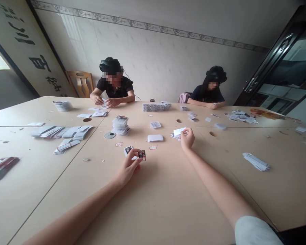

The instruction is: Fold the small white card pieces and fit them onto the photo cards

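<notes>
My left hand (130, 165) pinches a small dark printed card (141, 155) between thumb and fingers, just above the table. Beside it a white-edged card with a dark picture (128, 150) is partly hidden by the fingers. Farther right, my right hand (187, 139) is closed on a white card (179, 131). Under that card lie a few more cards (175, 136) with dark edges. Between my hands sits a neat stack of white cards (155, 138), and a small red-bordered label (152, 147) lies in front of it.
A tall pile of clear packs (120, 126) stands beyond my left hand, near a round metal cover (109, 135). Rows of white cards (62, 132) spread at left; a bundle of strips (256, 161) lies at right. Two people (114, 81) sit across the table (163, 204).
</notes>
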{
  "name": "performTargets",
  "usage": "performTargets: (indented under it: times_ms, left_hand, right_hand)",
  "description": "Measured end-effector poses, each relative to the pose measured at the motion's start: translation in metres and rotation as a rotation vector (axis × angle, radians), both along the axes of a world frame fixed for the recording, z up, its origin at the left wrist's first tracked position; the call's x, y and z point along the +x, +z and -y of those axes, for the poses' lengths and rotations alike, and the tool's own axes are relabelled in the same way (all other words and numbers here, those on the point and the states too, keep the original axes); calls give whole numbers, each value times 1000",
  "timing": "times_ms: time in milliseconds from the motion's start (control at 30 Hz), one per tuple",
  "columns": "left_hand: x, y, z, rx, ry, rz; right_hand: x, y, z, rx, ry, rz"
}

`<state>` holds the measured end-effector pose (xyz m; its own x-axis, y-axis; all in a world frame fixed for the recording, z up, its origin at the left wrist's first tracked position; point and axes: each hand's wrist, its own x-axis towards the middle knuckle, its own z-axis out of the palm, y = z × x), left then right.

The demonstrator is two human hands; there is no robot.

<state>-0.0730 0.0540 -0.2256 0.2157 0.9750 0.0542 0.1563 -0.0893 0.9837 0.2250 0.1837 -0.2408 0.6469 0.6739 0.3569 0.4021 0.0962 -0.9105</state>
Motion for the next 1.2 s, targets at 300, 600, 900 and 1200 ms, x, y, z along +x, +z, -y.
performTargets:
  times_ms: [300,600,900,1200]
  left_hand:
    - [1,-1,-1,3,-4,61]
    - [4,10,3,8,-11,40]
    - [2,9,2,-42,-16,79]
    - [1,13,10,-109,-166,104]
  right_hand:
    - [-1,1,2,-162,-165,100]
    - [-21,-3,13,250,270,815]
    - [-102,6,74,248,716,-8]
    - [-117,6,84,-152,989,-448]
